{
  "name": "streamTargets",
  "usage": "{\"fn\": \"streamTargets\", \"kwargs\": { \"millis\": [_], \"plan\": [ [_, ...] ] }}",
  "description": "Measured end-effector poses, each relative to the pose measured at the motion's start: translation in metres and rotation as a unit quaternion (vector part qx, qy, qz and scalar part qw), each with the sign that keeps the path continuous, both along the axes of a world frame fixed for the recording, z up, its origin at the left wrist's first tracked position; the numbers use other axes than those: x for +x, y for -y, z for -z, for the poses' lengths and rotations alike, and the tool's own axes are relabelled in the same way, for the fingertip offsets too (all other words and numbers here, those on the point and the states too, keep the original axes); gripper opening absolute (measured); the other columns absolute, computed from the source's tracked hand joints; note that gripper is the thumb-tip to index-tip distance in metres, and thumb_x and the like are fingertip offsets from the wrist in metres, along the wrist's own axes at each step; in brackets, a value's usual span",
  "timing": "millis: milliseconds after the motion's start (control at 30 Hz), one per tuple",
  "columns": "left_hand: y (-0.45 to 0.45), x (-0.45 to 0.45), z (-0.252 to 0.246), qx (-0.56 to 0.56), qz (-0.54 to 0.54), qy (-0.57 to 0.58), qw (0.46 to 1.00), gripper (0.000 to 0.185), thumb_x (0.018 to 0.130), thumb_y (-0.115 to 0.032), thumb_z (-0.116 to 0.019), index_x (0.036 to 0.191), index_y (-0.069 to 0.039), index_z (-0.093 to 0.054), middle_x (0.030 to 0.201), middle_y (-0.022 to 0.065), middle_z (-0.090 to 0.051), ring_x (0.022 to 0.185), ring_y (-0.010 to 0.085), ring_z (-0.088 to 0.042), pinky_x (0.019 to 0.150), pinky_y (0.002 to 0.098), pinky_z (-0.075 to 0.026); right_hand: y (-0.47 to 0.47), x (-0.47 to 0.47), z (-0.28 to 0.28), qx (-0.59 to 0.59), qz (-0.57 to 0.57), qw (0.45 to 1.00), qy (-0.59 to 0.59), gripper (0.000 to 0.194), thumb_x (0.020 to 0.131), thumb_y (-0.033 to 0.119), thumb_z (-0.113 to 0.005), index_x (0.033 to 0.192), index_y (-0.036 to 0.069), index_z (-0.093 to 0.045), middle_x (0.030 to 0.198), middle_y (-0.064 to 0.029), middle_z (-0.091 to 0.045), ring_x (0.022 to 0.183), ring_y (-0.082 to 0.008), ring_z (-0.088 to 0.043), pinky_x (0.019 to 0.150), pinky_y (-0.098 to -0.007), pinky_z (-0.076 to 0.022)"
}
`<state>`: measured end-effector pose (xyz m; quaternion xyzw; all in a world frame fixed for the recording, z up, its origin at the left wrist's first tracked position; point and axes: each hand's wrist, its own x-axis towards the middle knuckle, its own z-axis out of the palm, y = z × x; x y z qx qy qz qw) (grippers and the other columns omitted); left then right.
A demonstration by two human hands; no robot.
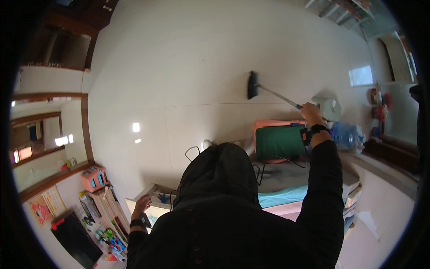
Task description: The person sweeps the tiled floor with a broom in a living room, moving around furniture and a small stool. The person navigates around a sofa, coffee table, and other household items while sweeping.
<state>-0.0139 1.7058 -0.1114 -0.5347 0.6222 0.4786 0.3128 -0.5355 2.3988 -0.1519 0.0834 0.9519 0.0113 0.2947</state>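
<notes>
My right hand (310,113) is closed around the handle (281,96) of a broom, stretched out ahead to the right. The broom's dark head (252,85) is on or just above the pale tiled floor (201,67). My left hand (143,203) hangs low at my left side, fingers apart, with nothing seen in it. Beside it is an open drawer or box (153,189) with a blue item (164,198) inside. Both wrists wear dark bands.
Right of my legs stands a pink seat (268,123) with a green cloth or cushion (280,143). Beyond it are a pale green stool (332,110) and a large clear bottle (346,135). Toys (112,240) and a television (76,239) sit at lower left. A thin cable (191,153) loops near my feet.
</notes>
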Motion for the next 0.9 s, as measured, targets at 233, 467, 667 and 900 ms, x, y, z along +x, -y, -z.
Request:
{"fn": "streamTargets", "kwargs": {
  "millis": [233,467,667,900],
  "plan": [
    [0.003,0.077,0.023,0.004,-0.193,0.014,0.981,0.044,0.080,-0.015,-0.051,0.123,-0.014,-0.045,0.106,0.0079,-0.057,0.089,0.0193,-0.058,0.072,0.0316,-0.045,0.043,0.028,-0.060,-0.062,-0.096,0.988,-0.103,0.026,0.078,0.019,-0.048,0.096,0.004,-0.059,0.088,-0.0200,-0.061,0.086,-0.0391,-0.056,0.073,-0.0445,-0.0455],
    [0.021,0.076,0.072,0.090,-0.247,-0.036,0.964,0.041,0.081,-0.018,-0.050,0.121,-0.013,-0.045,0.100,0.0074,-0.057,0.082,0.0180,-0.058,0.069,0.0314,-0.046,0.125,0.058,-0.110,-0.300,0.088,0.934,0.174,0.043,0.080,0.013,-0.058,0.122,0.021,-0.050,0.066,-0.0010,-0.053,0.046,-0.0069,-0.046,0.036,-0.0221,-0.0341],
    [0.044,0.025,0.076,0.056,-0.210,-0.155,0.964,0.040,0.083,-0.019,-0.050,0.122,-0.011,-0.045,0.092,0.0029,-0.058,0.074,0.0125,-0.056,0.060,0.0240,-0.043,0.296,0.042,-0.003,-0.267,-0.397,0.866,0.145,0.035,0.079,0.029,-0.057,0.112,0.018,-0.056,0.083,-0.0114,-0.062,0.072,-0.0263,-0.060,0.059,-0.0331,-0.0471],
    [0.012,-0.002,0.030,-0.020,-0.229,-0.190,0.954,0.038,0.084,-0.023,-0.051,0.120,-0.011,-0.047,0.087,0.0003,-0.059,0.070,0.0086,-0.054,0.062,0.0211,-0.042,0.461,0.051,0.051,-0.171,-0.567,0.800,0.091,0.022,0.081,0.021,-0.046,0.096,0.014,-0.061,0.083,-0.0135,-0.062,0.081,-0.0302,-0.060,0.067,-0.0421,-0.0470]
  ]
}}
